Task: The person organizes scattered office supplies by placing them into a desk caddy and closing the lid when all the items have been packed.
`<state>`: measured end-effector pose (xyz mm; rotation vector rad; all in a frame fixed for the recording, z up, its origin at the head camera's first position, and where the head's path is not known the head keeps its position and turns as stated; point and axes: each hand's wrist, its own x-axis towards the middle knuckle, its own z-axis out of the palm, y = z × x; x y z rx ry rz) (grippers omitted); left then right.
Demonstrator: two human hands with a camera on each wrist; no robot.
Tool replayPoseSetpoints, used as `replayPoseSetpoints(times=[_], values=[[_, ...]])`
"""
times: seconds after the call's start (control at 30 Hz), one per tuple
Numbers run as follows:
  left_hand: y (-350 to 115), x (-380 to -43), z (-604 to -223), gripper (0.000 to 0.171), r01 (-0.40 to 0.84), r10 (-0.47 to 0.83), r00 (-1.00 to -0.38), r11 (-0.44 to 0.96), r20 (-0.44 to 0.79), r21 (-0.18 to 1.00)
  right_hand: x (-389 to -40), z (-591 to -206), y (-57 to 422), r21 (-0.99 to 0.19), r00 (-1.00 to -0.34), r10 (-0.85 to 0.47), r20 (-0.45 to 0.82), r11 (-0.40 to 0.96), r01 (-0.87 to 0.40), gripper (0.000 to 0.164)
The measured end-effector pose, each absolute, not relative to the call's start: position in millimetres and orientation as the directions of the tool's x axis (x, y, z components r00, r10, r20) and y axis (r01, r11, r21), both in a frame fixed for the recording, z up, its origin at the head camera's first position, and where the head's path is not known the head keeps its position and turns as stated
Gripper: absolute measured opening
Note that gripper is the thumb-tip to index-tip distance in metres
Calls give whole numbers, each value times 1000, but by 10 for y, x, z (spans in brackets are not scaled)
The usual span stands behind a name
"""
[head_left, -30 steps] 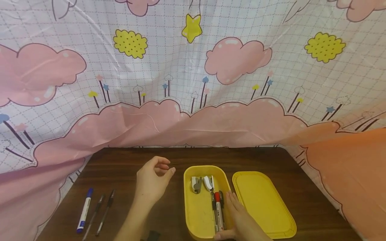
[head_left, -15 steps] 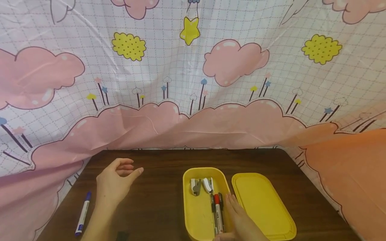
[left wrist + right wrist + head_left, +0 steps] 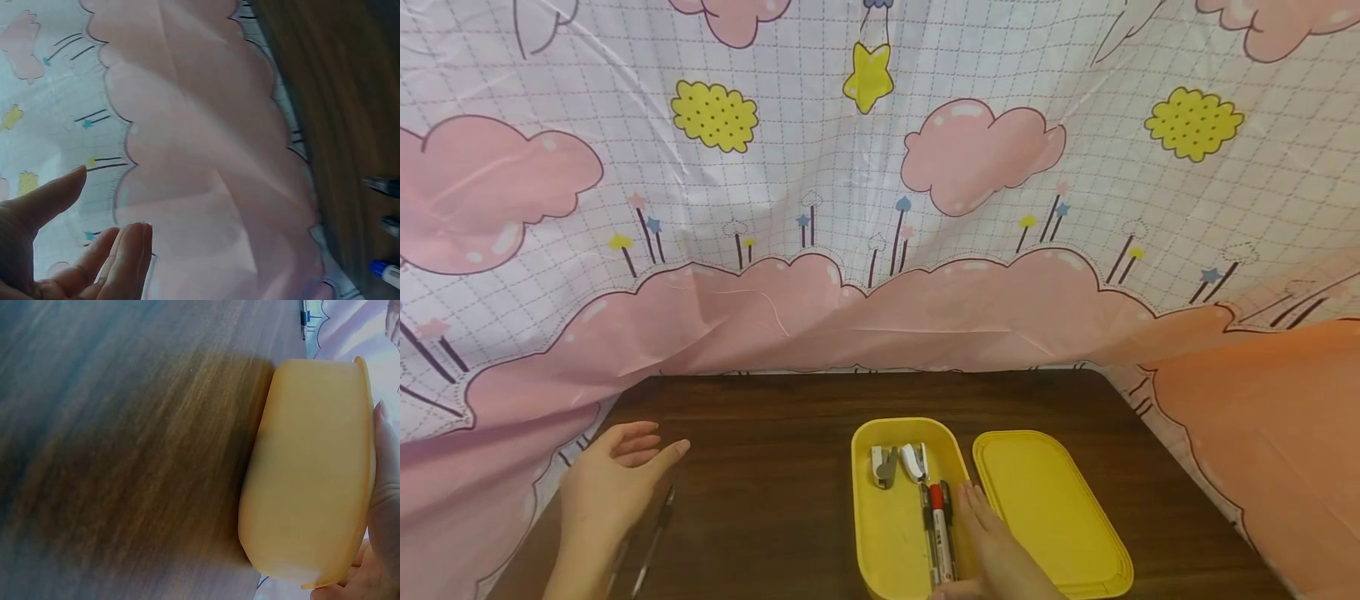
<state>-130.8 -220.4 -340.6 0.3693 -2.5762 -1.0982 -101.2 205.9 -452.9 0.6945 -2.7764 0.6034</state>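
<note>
My left hand (image 3: 612, 483) hovers over the table's left side, thumb and fingers loosely curved with nothing between them. Below it lie a dark-gripped pen (image 3: 655, 533) and a second pen, mostly covered by the forearm. A blue-capped marker (image 3: 386, 272), hidden in the head view, shows in the left wrist view. My right hand (image 3: 1000, 550) holds the near right corner of a yellow box (image 3: 867, 575), fingers along its right wall, thumb across the near end. Inside lie a red-capped marker (image 3: 940, 533), dark pens (image 3: 927, 517) beside it, and two small white-and-grey gadgets (image 3: 883, 465).
A yellow lid (image 3: 1052, 508) lies flat on the dark wooden table (image 3: 737, 467), right of the box. Behind the table hangs a patterned pink-and-white cloth (image 3: 880, 317), which also closes in both sides.
My left hand has moved left across the table, from near the box to over the pens, and now covers the blue-capped marker. The right hand has stayed at the box.
</note>
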Motion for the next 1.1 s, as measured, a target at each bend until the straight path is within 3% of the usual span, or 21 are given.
replayPoseSetpoints(times=[0.17,0.4,0.67,1.0,1.1], values=[[-2349,-1288,-3575,63,-151,-359,-923,670,140,727,-1011,-4549,2057,-314,-861,-400,315,812,-492,123],[-2593,-1333,-3881,69,-251,-357,-934,680,12,689,-999,-4519,2040,-380,-900,-369,234,817,-434,125],[-2829,-1368,-4279,79,-266,-272,-958,726,-91,634,-996,-4490,2035,-407,-918,-348,192,822,-397,125],[-2878,-1405,-4536,72,-258,-232,-965,753,-123,605,-1007,-4589,2064,-257,-838,-406,365,821,-510,124],[-2887,-1433,-4589,68,-242,-217,-969,763,-114,600,-1009,-4583,2069,-270,-847,-401,349,822,-501,124]])
